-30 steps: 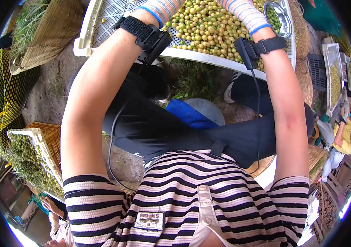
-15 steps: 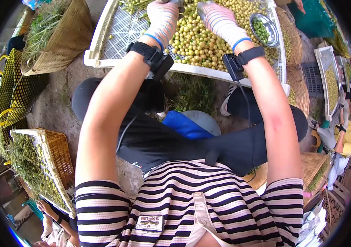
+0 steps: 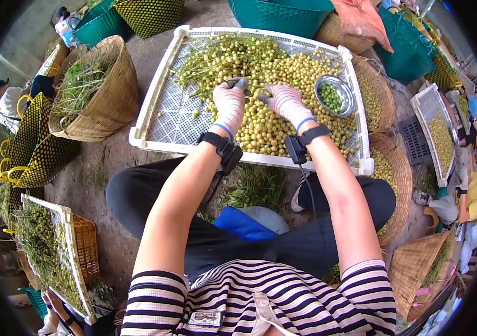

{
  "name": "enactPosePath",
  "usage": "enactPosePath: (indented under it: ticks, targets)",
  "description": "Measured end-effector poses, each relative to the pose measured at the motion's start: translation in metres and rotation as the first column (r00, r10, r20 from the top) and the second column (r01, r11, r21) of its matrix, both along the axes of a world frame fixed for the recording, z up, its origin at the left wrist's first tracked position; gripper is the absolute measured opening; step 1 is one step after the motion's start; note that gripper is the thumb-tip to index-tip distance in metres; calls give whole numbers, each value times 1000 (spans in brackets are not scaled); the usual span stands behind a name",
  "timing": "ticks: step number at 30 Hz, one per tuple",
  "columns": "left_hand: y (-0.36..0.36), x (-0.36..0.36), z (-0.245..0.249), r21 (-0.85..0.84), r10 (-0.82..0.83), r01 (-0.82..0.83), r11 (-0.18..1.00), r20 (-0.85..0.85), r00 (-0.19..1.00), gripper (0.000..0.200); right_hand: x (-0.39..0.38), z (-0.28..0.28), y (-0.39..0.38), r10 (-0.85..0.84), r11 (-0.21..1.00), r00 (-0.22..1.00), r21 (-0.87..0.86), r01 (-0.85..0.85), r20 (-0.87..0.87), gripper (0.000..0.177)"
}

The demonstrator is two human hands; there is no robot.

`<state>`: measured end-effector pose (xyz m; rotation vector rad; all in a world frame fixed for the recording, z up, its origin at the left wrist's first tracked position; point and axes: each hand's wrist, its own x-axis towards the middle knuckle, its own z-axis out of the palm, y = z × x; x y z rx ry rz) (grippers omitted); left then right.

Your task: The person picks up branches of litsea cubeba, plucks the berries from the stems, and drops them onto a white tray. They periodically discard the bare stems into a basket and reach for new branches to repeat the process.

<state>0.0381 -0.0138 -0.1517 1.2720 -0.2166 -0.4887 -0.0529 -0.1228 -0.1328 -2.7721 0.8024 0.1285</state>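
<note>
A shallow white mesh tray (image 3: 163, 120) lies in front of me, heaped with small round yellow-green fruits (image 3: 272, 131). Toward its far left are fruits still on green stems (image 3: 205, 61). My left hand (image 3: 230, 105), in a striped glove with grey fingertips, is over the near edge of the stemmed pile. Its fingers are curled; what they hold is hidden. My right hand (image 3: 288, 105), gloved alike, is just to the right over the loose fruits, fingers bent inward. I cannot make out what is in them. A metal bowl (image 3: 350, 106) with small green fruits (image 3: 332, 98) sits at the tray's right.
Woven baskets stand close on the right, one with fruit (image 3: 403, 196). To the left are a basket of stems (image 3: 109, 101) and a yellow-black woven bag (image 3: 40, 145). Another fruit tray (image 3: 79, 263) is at lower left. Green tubs (image 3: 277, 14) stand beyond; people work at both sides.
The view has tilted up, so the whole tray and the tubs behind it now show. Both hands stay over the fruit, close to each other.
</note>
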Motion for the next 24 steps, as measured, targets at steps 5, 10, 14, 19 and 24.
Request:
enactPosePath:
  ticks: [5,10,14,19,24]
  targets:
    - [-3,16,7,-84,-100,99,992,-15,995,10,2,-31,-19,182,970,869,63,-236,460,67]
    - [-7,25,15,-83,-190,187,979,-30,981,10,28,-53,-30,41,844,892,462,-272,451,25]
    - [-3,32,12,-115,-142,140,983,-8,990,10,26,-24,-27,193,885,907,334,-326,373,22]
    - [-7,24,4,-116,-90,84,990,-51,995,11,25,-5,-20,72,995,997,-70,-69,40,32]
    - [-9,23,-2,-151,-61,45,987,-99,993,11,20,-36,-39,249,968,910,-55,-244,332,39]
